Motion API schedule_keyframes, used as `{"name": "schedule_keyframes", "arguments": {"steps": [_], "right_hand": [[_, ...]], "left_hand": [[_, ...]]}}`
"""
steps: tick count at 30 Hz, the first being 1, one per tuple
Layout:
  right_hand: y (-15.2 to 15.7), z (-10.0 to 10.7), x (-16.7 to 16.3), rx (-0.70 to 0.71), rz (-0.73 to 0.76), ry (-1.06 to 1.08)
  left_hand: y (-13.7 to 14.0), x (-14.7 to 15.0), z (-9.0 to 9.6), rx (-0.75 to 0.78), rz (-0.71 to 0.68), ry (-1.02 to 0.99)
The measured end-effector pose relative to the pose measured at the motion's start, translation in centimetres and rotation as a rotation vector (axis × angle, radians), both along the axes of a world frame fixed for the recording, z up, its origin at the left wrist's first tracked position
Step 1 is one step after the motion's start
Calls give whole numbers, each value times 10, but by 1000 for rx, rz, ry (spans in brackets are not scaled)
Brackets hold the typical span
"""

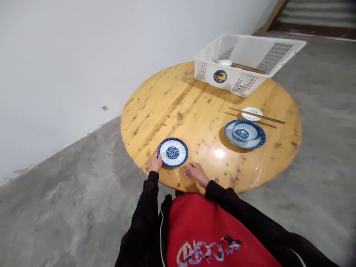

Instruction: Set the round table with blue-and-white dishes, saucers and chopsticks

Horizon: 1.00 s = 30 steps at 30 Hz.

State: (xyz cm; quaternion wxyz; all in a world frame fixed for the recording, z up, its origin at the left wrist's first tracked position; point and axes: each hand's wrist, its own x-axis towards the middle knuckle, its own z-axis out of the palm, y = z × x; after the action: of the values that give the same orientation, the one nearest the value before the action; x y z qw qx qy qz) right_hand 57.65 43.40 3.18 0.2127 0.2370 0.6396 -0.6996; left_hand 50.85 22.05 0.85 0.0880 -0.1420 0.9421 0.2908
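Observation:
A blue-and-white patterned plate [172, 152] lies near the front edge of the round wooden table. My left hand [156, 162] grips its left rim, fingers closed on the edge. Just off the plate's lower right rim is my right hand [196, 173], its fingers loosely bent and apart, with nothing seen in them. To the right, a second blue-rimmed plate [260, 139] carries a clear bowl [246, 134]. Behind that, chopsticks [269, 118] rest across a small white dish [252, 111].
A white plastic basket [203, 70] stands at the table's back right, holding a small white dish or bowl [225, 63] and several chopsticks [249, 68]. The wooden table [167, 100] is close to a white wall [83, 55] on the left. Grey concrete floor [69, 207] surrounds it.

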Motion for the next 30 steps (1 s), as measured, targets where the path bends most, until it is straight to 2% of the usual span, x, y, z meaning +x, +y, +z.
{"name": "schedule_keyframes", "arguments": {"steps": [8,21,27,30], "right_hand": [[-2,1,5,4,0,-35],[17,3,11,30,-39,-88],[21,6,24,44,-45,-116],[19,6,27,48,-39,-129]], "left_hand": [[6,7,1,34,33,43],[6,7,0,62,26,17],[10,19,-4,267,90,-87],[11,16,-9,245,101,-65]]}}
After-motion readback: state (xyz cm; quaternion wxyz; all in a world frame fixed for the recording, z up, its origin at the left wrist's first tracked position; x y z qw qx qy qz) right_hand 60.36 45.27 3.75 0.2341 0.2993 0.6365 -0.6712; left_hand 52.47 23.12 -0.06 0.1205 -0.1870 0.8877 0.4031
